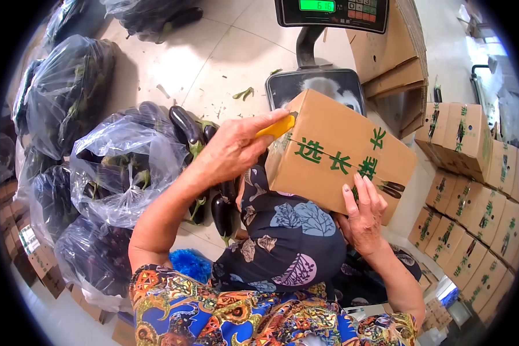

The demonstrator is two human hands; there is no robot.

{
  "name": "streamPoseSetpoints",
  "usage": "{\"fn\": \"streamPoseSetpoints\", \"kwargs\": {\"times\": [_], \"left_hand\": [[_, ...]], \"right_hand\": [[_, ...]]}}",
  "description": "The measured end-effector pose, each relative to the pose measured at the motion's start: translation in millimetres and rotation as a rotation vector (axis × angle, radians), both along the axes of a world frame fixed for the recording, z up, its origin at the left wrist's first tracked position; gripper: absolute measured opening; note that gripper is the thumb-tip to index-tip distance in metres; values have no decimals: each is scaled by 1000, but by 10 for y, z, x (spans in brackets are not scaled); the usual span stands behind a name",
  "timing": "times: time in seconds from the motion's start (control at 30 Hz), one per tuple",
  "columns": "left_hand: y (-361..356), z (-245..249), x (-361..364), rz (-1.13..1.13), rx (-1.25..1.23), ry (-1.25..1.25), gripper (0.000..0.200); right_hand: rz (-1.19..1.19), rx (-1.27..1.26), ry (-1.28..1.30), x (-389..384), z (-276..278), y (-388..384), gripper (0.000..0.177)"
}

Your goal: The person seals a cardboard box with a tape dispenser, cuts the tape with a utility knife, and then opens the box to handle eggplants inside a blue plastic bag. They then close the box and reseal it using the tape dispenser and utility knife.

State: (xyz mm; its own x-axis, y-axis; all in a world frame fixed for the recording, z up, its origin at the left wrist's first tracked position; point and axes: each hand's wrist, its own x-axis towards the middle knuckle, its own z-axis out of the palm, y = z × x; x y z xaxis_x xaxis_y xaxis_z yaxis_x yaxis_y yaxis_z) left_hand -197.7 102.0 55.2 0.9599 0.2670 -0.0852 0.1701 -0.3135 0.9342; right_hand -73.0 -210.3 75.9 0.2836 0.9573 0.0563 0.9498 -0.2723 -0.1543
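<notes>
A closed cardboard box (334, 155) with green characters rests tilted over the lap. My left hand (230, 144) is wrapped round a yellow tool (278, 126), whose end touches the upper left edge of the box. My right hand (363, 213) lies against the lower right side of the box, its fingers spread over the printed face. Just beyond the box is the black platform (277, 92) of a scale, with a lit green display (317, 6). Loose eggplants (184, 124) lie on the floor left of the box.
Plastic bags of eggplants (69, 86) stand along the left, one open bag (127, 173) near my left arm. Flattened cardboard (386, 52) leans beside the scale. Stacked printed boxes (473, 202) fill the right side. Plant scraps (244, 93) lie on the tiled floor.
</notes>
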Motion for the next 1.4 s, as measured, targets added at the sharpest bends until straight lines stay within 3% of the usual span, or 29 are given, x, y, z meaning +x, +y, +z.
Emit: {"fn": "streamPoseSetpoints", "kwargs": {"times": [0.17,0.2,0.3,0.33,0.37,0.47,0.5,0.57,0.6,0.63,0.7,0.73,0.77,0.83,0.9,0.97,1.03,1.07,1.1,1.13,1.17,1.2,1.4], "left_hand": [[137,146,-92,-152,-1,75,54],[108,109,-115,-139,38,-63,54],[12,183,-350,-129,-21,110,52],[31,133,-390,-261,36,-22,49],[-2,172,-483,-268,-108,100,47],[-24,230,-593,-148,-75,150,47],[-29,291,-611,-62,-77,160,48],[13,378,-621,142,-313,246,53],[24,492,-533,211,-367,182,49],[22,659,-450,288,-423,122,46],[-155,892,-74,294,-389,14,51],[-238,820,73,233,-561,-121,39],[-415,874,307,203,-584,-133,37],[-748,975,698,108,-852,-135,34],[-998,1080,1000,-52,-1150,-175,34],[-1234,1063,1247,-150,-1131,-227,33],[-1374,1005,1455,-297,-938,-195,34],[-1573,1011,1483,-188,-961,-198,38],[-1588,967,1528,-287,-829,-168,44],[-1630,956,1559,-280,-858,-68,45],[-1667,936,1588,-274,-885,34,47],[-1637,790,1622,-303,-671,-44,47],[-1290,315,1613,-144,-41,-107,31]], "right_hand": [[27,31,-134,34,-119,-22,50],[27,37,-147,31,-129,-21,49],[24,64,-156,23,-154,-18,50],[25,75,-158,27,-153,-16,50],[21,74,-161,37,-149,-12,50],[7,74,-132,16,-135,-1,55],[3,49,-26,22,-48,4,58],[-34,4,174,49,177,76,64],[-53,83,288,78,219,89,71],[-104,198,330,91,273,159,65],[-321,225,832,131,474,332,53],[-325,306,989,138,555,445,50],[-325,391,1143,152,625,558,48],[-283,566,1534,138,835,746,41],[-460,567,1479,283,958,680,35],[-409,608,1411,460,944,480,37],[-396,592,1359,606,922,248,37],[-460,552,1367,692,917,109,36],[-524,511,1376,771,924,-29,36],[-592,470,1387,817,940,-141,36],[-591,605,1571,822,982,-246,35],[-603,593,1578,881,944,-394,33],[-759,589,1638,999,694,-1065,35]]}}
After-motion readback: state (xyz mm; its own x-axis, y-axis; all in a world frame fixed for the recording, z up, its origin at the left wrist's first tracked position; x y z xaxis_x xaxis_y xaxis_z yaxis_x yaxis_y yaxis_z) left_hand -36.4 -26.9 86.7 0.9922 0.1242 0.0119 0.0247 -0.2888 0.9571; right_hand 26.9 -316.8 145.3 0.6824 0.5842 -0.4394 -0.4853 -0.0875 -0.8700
